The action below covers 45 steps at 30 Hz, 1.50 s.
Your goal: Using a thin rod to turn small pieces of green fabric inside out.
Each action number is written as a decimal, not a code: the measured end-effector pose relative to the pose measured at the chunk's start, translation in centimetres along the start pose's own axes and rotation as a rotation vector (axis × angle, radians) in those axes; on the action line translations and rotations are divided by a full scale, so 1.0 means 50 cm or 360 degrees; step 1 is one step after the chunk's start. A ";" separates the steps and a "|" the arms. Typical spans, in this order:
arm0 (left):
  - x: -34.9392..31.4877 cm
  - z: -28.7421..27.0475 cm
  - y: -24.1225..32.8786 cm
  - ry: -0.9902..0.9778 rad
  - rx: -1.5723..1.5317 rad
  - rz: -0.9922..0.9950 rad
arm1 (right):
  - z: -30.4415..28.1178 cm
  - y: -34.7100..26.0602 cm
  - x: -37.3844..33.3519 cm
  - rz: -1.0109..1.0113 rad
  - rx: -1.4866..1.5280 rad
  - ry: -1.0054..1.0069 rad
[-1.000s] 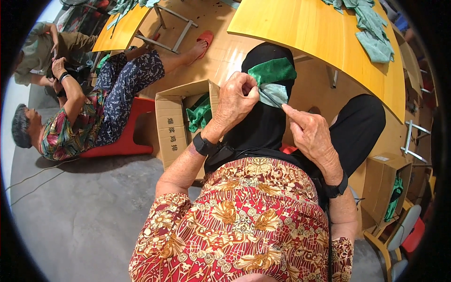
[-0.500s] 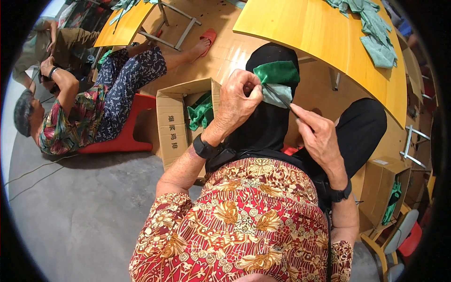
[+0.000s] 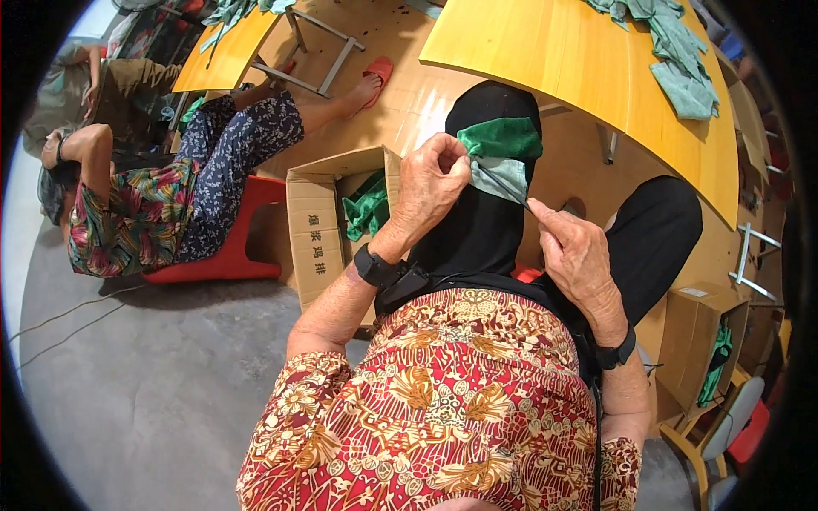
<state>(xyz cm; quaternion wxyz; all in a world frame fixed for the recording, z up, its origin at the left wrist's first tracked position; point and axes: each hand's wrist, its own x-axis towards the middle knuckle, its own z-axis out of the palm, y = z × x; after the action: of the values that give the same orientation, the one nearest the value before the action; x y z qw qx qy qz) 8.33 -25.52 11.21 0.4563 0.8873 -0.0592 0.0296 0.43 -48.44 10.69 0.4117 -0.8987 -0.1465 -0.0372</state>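
Note:
Across my black-trousered knee (image 3: 490, 217) lies a small piece of green velvety cloth (image 3: 503, 136), with a pale grey-green side (image 3: 503, 177) turned up along its lower part. My left hand (image 3: 430, 183) pinches the cloth's left edge between thumb and fingers. To the lower right, my right hand (image 3: 578, 255) is closed on a thin dark stick-like tool (image 3: 515, 198), which slants up to the left over the pale side. Its tip is too small to make out near my left fingertips.
A cardboard box (image 3: 311, 230) with green cloth (image 3: 366, 209) stands left of my knee. Ahead is a yellow table (image 3: 545, 51) bearing pale green pieces (image 3: 682, 77). Another box (image 3: 694, 341) is at right. A person (image 3: 128, 209) sits on a red chair (image 3: 247, 238) at left.
My right hand has drawn slightly down and right with the thin tool. My left hand keeps its pinch on the cloth. The seated person's head and arm have shifted.

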 end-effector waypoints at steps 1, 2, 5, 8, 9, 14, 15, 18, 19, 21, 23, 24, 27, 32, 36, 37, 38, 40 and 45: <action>0.000 0.001 0.000 -0.0007 -0.0030 0.0011 | 0.002 -0.002 0.001 0.0017 0.0005 -0.0006; 0.000 0.001 -0.001 -0.0014 -0.0061 0.0022 | 0.004 0.000 0.004 0.0014 0.0008 -0.0002; -0.002 -0.006 -0.005 -0.0071 -0.0201 -0.0093 | 0.000 0.007 0.014 0.0013 0.0271 -0.0020; -0.003 -0.014 -0.009 -0.0127 -0.0418 -0.0230 | -0.006 -0.002 0.019 0.0335 0.0518 -0.0224; -0.001 -0.014 -0.011 -0.0140 -0.0534 -0.0255 | 0.001 0.003 0.017 0.0361 0.0589 -0.0196; 0.002 -0.009 -0.027 -0.0187 -0.0706 -0.0281 | 0.012 0.013 0.013 0.0392 0.0814 -0.0118; 0.001 -0.006 -0.029 -0.0186 -0.0750 -0.0270 | 0.011 0.009 0.014 0.0386 0.0821 -0.0090; -0.002 -0.003 -0.027 -0.0131 -0.0565 -0.0224 | 0.008 0.007 0.020 0.0329 0.0725 -0.0070; -0.004 -0.003 -0.022 -0.0130 -0.0566 -0.0221 | 0.008 0.008 0.023 0.0281 0.0626 -0.0076; -0.009 -0.006 -0.012 -0.0070 -0.0212 -0.0092 | 0.001 0.005 0.021 0.0198 0.0530 -0.0092; -0.007 -0.007 -0.014 -0.0004 -0.0109 0.0013 | 0.002 0.001 0.023 0.0113 0.0437 -0.0107; -0.003 -0.007 -0.013 0.0063 -0.0010 0.0120 | 0.006 -0.001 0.027 0.0105 0.0458 -0.0076; -0.011 -0.005 -0.007 0.0104 -0.0011 0.0134 | 0.016 -0.001 0.023 0.0078 0.0509 0.0015; -0.019 0.022 0.006 0.0183 0.0124 0.0492 | 0.007 -0.013 0.043 0.0053 0.0376 0.0042; -0.009 0.011 0.016 0.0149 0.0070 0.0297 | 0.002 0.006 0.040 0.0044 0.0385 -0.0008; -0.009 0.003 0.023 0.0099 0.0040 0.0196 | 0.006 0.007 0.034 0.0074 0.0483 0.0025; -0.005 -0.005 0.028 0.0050 0.0010 0.0096 | 0.007 0.008 0.035 0.0102 0.0581 0.0057; 0.003 -0.017 0.035 0.0098 0.0247 0.0442 | -0.002 -0.002 0.038 0.0144 0.0649 0.0040; 0.020 -0.106 0.117 -0.0389 0.0563 0.0921 | -0.053 -0.020 0.049 0.0462 0.1315 -0.0314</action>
<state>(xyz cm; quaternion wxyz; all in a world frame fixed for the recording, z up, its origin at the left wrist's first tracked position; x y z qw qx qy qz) 8.57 -24.67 19.10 0.2581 0.8960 -0.3562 0.0609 2.62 -49.24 13.64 0.7211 -0.6693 -0.0600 0.1686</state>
